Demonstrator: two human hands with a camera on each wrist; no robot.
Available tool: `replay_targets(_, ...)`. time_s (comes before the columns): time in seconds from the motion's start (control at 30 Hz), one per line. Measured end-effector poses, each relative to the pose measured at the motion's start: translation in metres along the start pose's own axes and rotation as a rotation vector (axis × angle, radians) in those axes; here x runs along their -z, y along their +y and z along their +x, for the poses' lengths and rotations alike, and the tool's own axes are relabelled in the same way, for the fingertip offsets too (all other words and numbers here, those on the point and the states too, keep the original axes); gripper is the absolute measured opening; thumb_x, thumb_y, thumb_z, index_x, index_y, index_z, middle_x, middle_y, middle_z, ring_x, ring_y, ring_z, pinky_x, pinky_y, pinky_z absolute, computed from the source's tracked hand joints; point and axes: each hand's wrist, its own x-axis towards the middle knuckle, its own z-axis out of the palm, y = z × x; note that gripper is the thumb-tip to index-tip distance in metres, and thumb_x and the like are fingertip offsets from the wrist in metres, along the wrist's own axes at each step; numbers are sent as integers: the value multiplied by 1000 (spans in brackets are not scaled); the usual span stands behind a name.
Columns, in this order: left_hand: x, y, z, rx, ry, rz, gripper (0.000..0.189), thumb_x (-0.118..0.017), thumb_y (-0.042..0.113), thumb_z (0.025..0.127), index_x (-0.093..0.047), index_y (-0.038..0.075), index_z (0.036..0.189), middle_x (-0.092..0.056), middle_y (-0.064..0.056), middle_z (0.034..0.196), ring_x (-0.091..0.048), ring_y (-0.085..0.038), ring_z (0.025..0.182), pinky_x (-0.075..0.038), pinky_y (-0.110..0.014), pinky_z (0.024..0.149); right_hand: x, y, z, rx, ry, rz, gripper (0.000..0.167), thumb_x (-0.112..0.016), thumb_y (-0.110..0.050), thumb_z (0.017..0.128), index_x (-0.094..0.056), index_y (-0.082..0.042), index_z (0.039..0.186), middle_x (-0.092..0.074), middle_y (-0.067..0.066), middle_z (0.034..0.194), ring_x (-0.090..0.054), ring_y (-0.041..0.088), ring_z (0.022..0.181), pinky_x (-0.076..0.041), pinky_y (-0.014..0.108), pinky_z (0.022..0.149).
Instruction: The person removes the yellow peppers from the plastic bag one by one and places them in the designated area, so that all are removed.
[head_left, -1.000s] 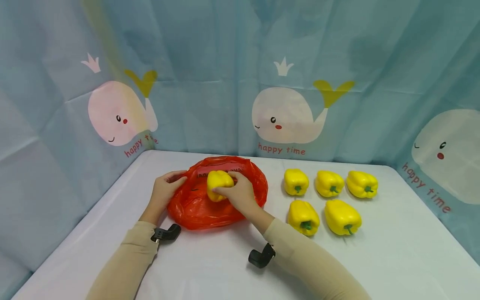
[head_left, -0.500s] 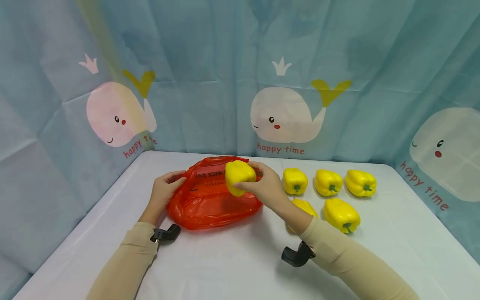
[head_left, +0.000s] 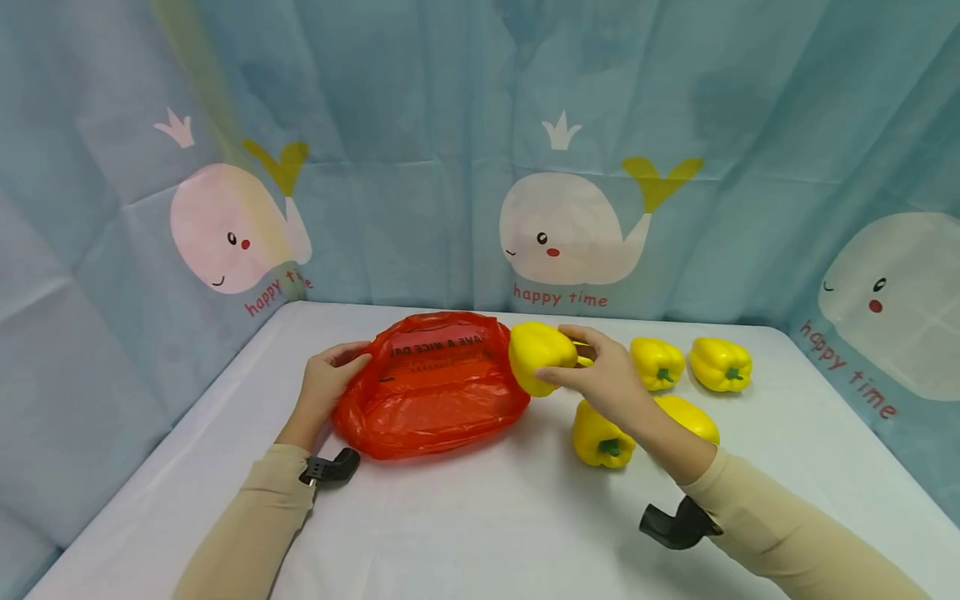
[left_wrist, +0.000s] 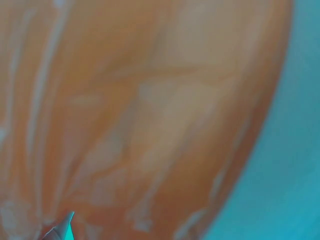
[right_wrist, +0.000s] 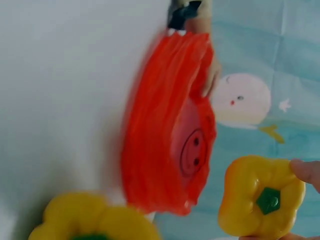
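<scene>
A red plastic bag (head_left: 435, 417) lies with its mouth spread wide, mirrored black print showing on its inner far side. My left hand (head_left: 327, 379) holds the bag's left rim between thumb and fingers. Just past the right rim, my right hand (head_left: 603, 375) grips a yellow bell pepper (head_left: 537, 358) between thumb and fingertips, raised above the table. In the right wrist view, the green stem end of the held pepper (right_wrist: 240, 200) faces the camera. The left wrist view is filled by the bag's blurred side (left_wrist: 150, 125).
Several more yellow bell peppers stand in two rows at the right, such as one at the front (head_left: 600, 437) and one at the far end (head_left: 721, 365). My right hand and forearm partly cover some. A whale-print curtain (head_left: 405, 208) hangs behind the white table (head_left: 450, 525).
My right hand has carried the bell pepper rightward, from over the bag's mouth to beyond its right rim. My left hand stays at the left rim.
</scene>
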Motion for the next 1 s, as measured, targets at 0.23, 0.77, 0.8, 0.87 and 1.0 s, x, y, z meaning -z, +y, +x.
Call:
replay_targets(0.23, 3, 2, -1, 6, -3, -5, 54, -61, 44, 97, -59, 9, 138, -59, -15, 139, -52, -24, 126, -48, -4, 86, 22, 11, -12, -18, 11, -36, 86, -79, -43, 83, -38, -15, 153, -42, 12, 154, -41, 35, 140, -44, 53, 111)
replay_targets(0.77, 1, 3, -2, 12, -6, -2, 53, -61, 43, 97, -59, 9, 138, -59, -15, 140, -52, -25, 128, -48, -5, 86, 67, 33, -38, -13, 99, -114, 86, -74, -45, 87, -34, -11, 155, -44, 19, 152, -42, 38, 138, -43, 56, 108)
replay_targets(0.8, 1, 3, -2, 12, -5, -3, 53, -61, 43, 97, -59, 9, 138, -59, -15, 140, -52, -25, 127, -48, -5, 86, 69, 35, -39, -14, 104, -119, 86, -74, -46, 87, -33, -11, 155, -43, 19, 153, -40, 39, 140, -42, 57, 109)
replay_targets(0.87, 1, 3, -2, 10, -2, -3, 53, -61, 43, 97, -59, 9, 138, -59, -15, 139, -52, -25, 127, -47, -4, 85, 74, 38, -41, -24, 110, -124, 87, -73, -46, 87, -32, -11, 155, -41, 20, 154, -37, 41, 143, -39, 60, 111)
replay_targets(1.0, 1, 3, -3, 20, -6, -11, 53, -61, 43, 97, -58, 9, 138, -58, -16, 140, -51, -25, 127, -48, -4, 85, 84, 44, -46, -51, 120, -146, 89, -73, -47, 88, -29, -10, 157, -29, 21, 161, -33, 44, 145, -35, 65, 112)
